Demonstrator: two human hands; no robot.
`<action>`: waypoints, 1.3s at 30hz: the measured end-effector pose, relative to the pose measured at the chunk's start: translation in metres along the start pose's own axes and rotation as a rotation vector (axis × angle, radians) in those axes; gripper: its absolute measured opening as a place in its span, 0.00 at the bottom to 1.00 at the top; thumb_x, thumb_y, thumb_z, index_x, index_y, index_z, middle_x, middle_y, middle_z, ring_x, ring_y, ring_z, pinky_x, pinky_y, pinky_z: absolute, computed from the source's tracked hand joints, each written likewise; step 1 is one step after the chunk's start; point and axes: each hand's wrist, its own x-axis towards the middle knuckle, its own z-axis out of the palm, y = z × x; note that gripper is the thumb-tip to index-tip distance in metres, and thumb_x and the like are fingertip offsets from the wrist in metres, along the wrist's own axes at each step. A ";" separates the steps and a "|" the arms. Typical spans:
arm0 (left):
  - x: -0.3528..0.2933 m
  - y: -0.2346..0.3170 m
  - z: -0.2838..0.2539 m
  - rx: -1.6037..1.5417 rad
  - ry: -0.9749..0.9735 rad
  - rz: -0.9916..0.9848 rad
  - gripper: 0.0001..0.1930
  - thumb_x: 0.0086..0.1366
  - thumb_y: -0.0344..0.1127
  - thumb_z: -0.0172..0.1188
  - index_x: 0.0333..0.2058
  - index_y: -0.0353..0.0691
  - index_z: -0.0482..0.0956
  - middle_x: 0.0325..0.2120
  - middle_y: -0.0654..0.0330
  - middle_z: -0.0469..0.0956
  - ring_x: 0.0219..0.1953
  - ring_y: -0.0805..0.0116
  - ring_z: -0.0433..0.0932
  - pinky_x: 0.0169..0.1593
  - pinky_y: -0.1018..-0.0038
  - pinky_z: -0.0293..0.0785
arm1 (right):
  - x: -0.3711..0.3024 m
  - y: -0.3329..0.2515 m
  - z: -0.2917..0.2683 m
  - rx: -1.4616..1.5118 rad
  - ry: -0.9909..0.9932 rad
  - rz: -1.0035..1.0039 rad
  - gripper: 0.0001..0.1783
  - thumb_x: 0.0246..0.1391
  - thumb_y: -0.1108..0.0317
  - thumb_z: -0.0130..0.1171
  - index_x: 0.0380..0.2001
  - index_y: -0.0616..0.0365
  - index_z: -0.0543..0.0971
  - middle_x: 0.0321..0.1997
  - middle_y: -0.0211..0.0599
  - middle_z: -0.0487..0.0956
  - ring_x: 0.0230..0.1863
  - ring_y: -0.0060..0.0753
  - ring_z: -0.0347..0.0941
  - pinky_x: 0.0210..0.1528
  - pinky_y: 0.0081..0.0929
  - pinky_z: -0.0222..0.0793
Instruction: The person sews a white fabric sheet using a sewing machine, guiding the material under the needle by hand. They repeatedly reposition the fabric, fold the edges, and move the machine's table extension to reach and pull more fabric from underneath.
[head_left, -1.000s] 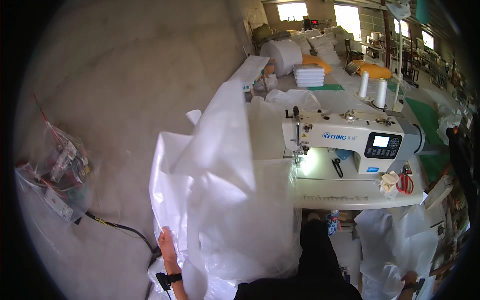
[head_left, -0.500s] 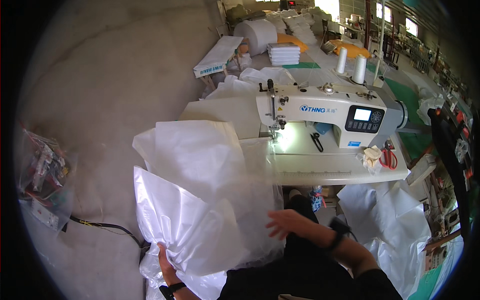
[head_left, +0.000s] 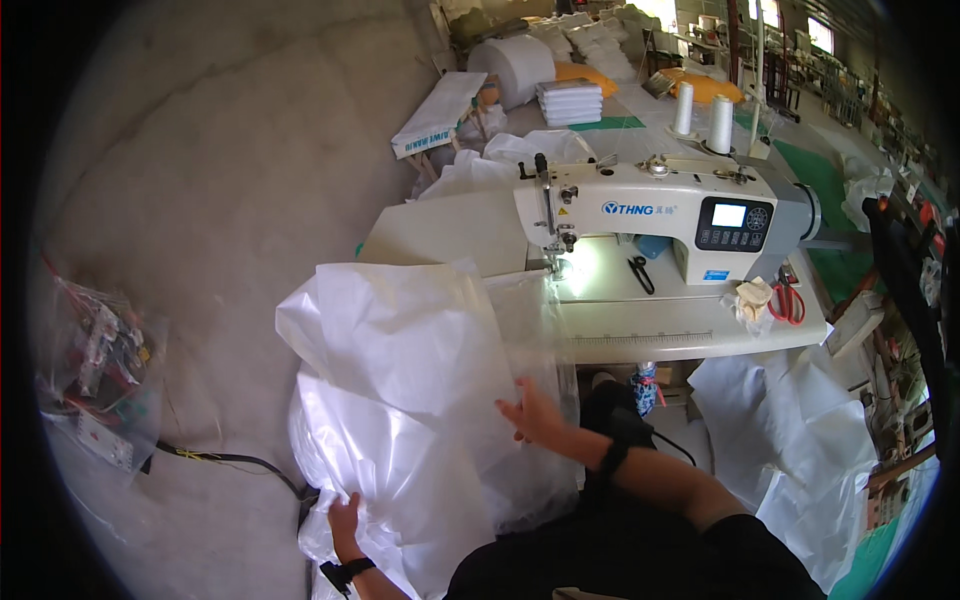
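A large white woven-plastic sheet (head_left: 400,350) hangs over the near left edge of the sewing machine's table, with a clear plastic film (head_left: 528,330) along its right side. My left hand (head_left: 345,525) grips the sheet's lower left part, fingers closed on a fold. My right hand (head_left: 537,412) is over the clear film beside the sheet's right edge, its fingers apart; whether it touches the film I cannot tell. The film's upper edge lies by the lit needle area of the white sewing machine (head_left: 640,205).
Black snips (head_left: 640,274) and red-handled scissors (head_left: 788,302) lie on the machine table. Two white thread cones (head_left: 720,125) stand behind. More white sheeting (head_left: 790,430) hangs at right. A clear bag of odds and ends (head_left: 100,360) is at far left, near a black cable (head_left: 240,460).
My right hand has moved left and up to the clear film. The sheet's raised left flap has dropped, and my left hand has shifted slightly right and down, still gripping it.
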 end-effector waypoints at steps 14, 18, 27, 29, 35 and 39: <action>0.121 0.347 -0.002 -0.239 0.392 0.998 0.20 0.61 0.40 0.55 0.52 0.43 0.71 0.53 0.50 0.67 0.58 0.51 0.62 0.59 0.58 0.57 | -0.003 0.007 -0.020 -0.091 0.026 -0.115 0.15 0.53 0.61 0.54 0.22 0.64 0.73 0.17 0.35 0.74 0.16 0.31 0.71 0.18 0.28 0.68; 0.106 0.414 0.011 -0.129 0.284 1.058 0.23 0.62 0.47 0.53 0.55 0.50 0.69 0.59 0.54 0.62 0.61 0.50 0.58 0.60 0.44 0.50 | -0.020 0.025 -0.053 0.033 0.043 0.079 0.14 0.52 0.61 0.53 0.26 0.64 0.75 0.17 0.36 0.72 0.16 0.27 0.69 0.18 0.30 0.67; 0.088 0.457 0.052 0.014 0.142 0.919 0.23 0.64 0.53 0.45 0.56 0.55 0.67 0.59 0.56 0.62 0.63 0.51 0.56 0.60 0.40 0.42 | -0.039 0.070 -0.062 0.236 -0.186 0.256 0.16 0.54 0.57 0.53 0.37 0.59 0.79 0.17 0.27 0.68 0.16 0.19 0.66 0.16 0.21 0.65; 0.084 0.442 0.056 0.023 0.193 0.891 0.23 0.65 0.53 0.44 0.57 0.55 0.67 0.60 0.56 0.61 0.63 0.51 0.56 0.60 0.39 0.42 | -0.042 0.076 -0.066 0.260 -0.248 0.275 0.17 0.54 0.57 0.54 0.37 0.59 0.79 0.17 0.27 0.68 0.15 0.19 0.65 0.16 0.21 0.64; 0.089 0.433 0.051 0.002 0.240 0.942 0.21 0.63 0.53 0.47 0.51 0.52 0.72 0.57 0.55 0.64 0.61 0.48 0.57 0.57 0.36 0.44 | -0.048 0.084 -0.060 0.305 -0.280 0.303 0.18 0.53 0.56 0.54 0.36 0.61 0.78 0.18 0.27 0.67 0.15 0.20 0.64 0.16 0.21 0.64; 0.102 0.472 0.041 0.005 0.163 0.986 0.20 0.63 0.53 0.48 0.45 0.48 0.74 0.52 0.54 0.67 0.59 0.48 0.59 0.56 0.39 0.48 | -0.047 0.081 -0.063 0.266 -0.251 0.314 0.19 0.54 0.55 0.53 0.33 0.63 0.77 0.17 0.30 0.68 0.15 0.24 0.67 0.16 0.25 0.65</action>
